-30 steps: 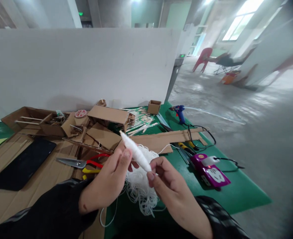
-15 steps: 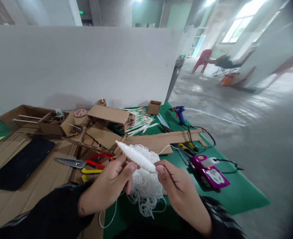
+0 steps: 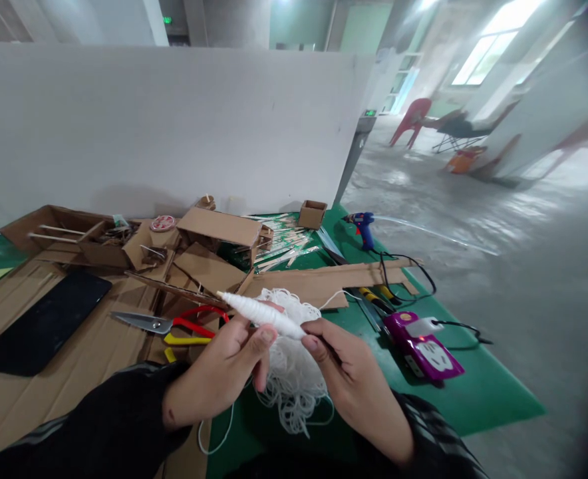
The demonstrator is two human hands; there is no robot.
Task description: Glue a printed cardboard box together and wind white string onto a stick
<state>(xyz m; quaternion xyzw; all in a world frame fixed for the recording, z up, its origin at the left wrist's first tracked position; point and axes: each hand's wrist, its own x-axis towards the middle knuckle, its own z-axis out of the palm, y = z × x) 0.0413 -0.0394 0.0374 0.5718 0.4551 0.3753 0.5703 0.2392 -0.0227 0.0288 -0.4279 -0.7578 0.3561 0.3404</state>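
A spindle-shaped stick wound with white cord is held between both hands, its bare wooden tip pointing to the upper left. My left hand is closed around its middle from below, the thumb resting near the winding. At the lower right end, my right hand pinches the spindle between thumb and fingers. Beneath it lies a loose heap of white cord on the green table. Left of my left hand, scissors with red handles lie on cardboard, and a yellow-handled tool is partly hidden by that hand.
Cardboard boxes and thin wooden sticks are spread at the back. A blue glue gun stands at the far right edge. A purple power strip sits to the right. A black tablet-like slab lies at left.
The spindle has shifted slightly left and lies a little flatter. My right hand has moved left with it. My left hand stays around the middle, and the view has turned slightly.
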